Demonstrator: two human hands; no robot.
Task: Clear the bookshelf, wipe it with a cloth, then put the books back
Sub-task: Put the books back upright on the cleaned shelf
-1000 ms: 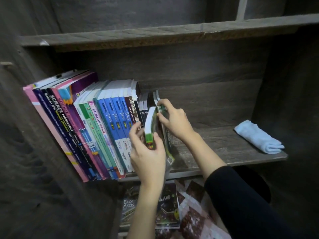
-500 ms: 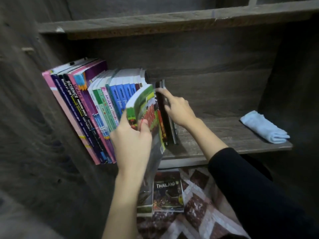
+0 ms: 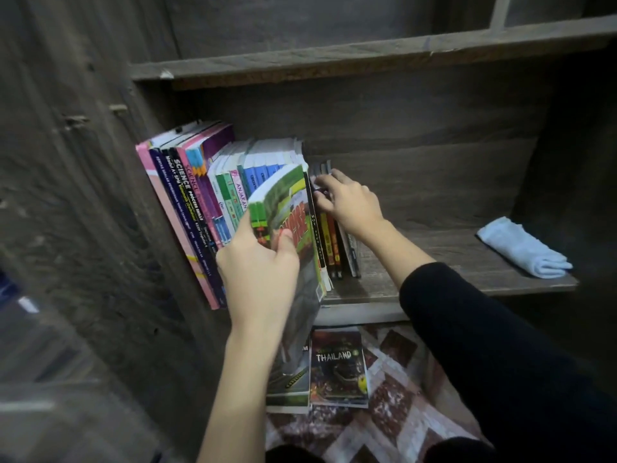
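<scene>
Floor mat (image 3: 397,409) at bottom of view, centre to right: diamond/checker pattern, dark red-brown & whitish patches, lies flat. Far left edge, low down: blurred blue patch (image 3: 7,290) w/ 1 small pale strip (image 3: 28,304) just beside it; both too blurred to ID.

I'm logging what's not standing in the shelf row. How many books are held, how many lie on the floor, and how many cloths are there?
Held book: 1
Floor books: 2, one partly hidden
Cloth: 1
Total: 4
</scene>
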